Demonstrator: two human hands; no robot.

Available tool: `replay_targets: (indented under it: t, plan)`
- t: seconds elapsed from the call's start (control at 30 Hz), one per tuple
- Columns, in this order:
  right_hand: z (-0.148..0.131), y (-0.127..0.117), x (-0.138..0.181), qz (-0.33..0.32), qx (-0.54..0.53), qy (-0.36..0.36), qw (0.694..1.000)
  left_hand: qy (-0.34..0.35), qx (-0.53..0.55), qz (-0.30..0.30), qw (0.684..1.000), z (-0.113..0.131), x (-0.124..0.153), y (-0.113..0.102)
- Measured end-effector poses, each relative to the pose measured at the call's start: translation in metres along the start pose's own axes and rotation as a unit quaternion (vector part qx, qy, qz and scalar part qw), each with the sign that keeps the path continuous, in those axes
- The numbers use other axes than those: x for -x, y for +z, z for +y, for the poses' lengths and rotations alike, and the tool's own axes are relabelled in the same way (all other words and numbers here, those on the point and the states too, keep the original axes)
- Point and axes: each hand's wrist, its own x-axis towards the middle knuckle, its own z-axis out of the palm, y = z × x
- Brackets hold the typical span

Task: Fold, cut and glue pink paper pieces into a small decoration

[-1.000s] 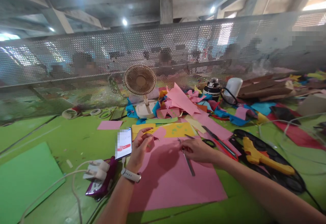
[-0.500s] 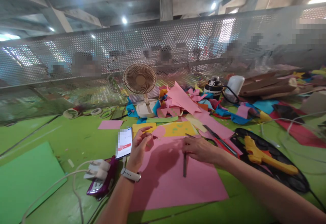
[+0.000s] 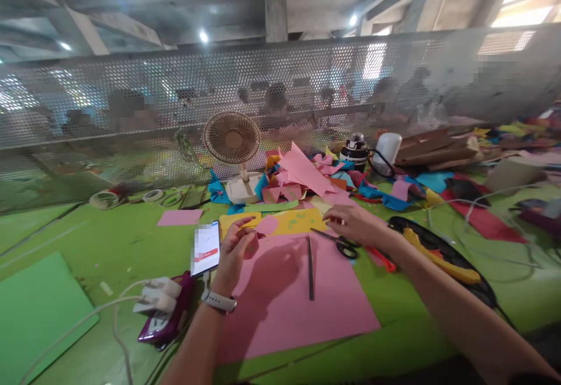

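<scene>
My left hand (image 3: pixel 232 250), with a white watch on its wrist, is pinched around a small pink paper piece (image 3: pixel 268 225) above a large pink sheet (image 3: pixel 302 309). More pink paper shows below its fingertips. My right hand (image 3: pixel 350 221) hovers by the sheet's far right corner, fingers bent and apart, with nothing visible in them. Just below it lie black-handled scissors (image 3: pixel 346 249), blades pointing left. Slim dark tweezers (image 3: pixel 311 274) lie on the pink sheet between my hands. A red-handled tool (image 3: pixel 385 259) is partly hidden by my right forearm.
A lit phone (image 3: pixel 205 249) and a purple power strip (image 3: pixel 164 312) with cords lie left. A fan (image 3: pixel 232 138) and paper scraps (image 3: pixel 302 172) stand behind, before a perforated screen. Right is a black tray (image 3: pixel 477 291) with a yellow glue gun (image 3: pixel 438 259).
My right hand has let go of the tweezers, which now lie on the sheet, and has moved right and away to the scissors. My left hand keeps its pinch. The view has shifted slightly.
</scene>
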Motion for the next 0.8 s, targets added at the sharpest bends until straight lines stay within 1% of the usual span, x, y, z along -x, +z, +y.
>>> replay_targets:
  t: [0.07,0.13,0.27,0.37,0.5,0.6,0.7,0.8]
  plan:
    - [0.009,-0.014,0.007,-0.011,0.028,0.04,0.999,0.001,0.001,-0.002,1.0,0.001,0.001,0.001]
    - [0.018,-0.023,0.019,-0.044,0.07,0.08,0.993,0.004,0.0,-0.008,1.0,0.002,0.001,0.001]
    - [0.034,-0.028,0.049,-0.108,0.141,0.149,0.973,0.019,-0.002,-0.03,0.999,0.001,0.002,0.004]
    - [0.038,-0.028,0.066,-0.126,0.156,0.167,0.965,0.022,-0.01,-0.039,0.999,0.002,0.002,0.006]
    - [0.03,-0.02,0.078,-0.115,0.147,0.147,0.971,0.015,0.001,-0.039,0.999,0.003,0.003,0.008]
    - [0.016,-0.004,0.079,-0.09,0.105,0.115,0.984,0.007,0.005,-0.038,0.999,0.003,0.003,0.008]
    - [-0.005,0.017,0.068,-0.07,0.062,0.05,0.994,0.007,0.003,-0.042,0.999,0.001,0.002,0.008]
    - [-0.025,0.037,0.046,-0.058,0.055,-0.025,0.997,0.012,0.003,-0.044,0.999,-0.001,0.002,0.007]
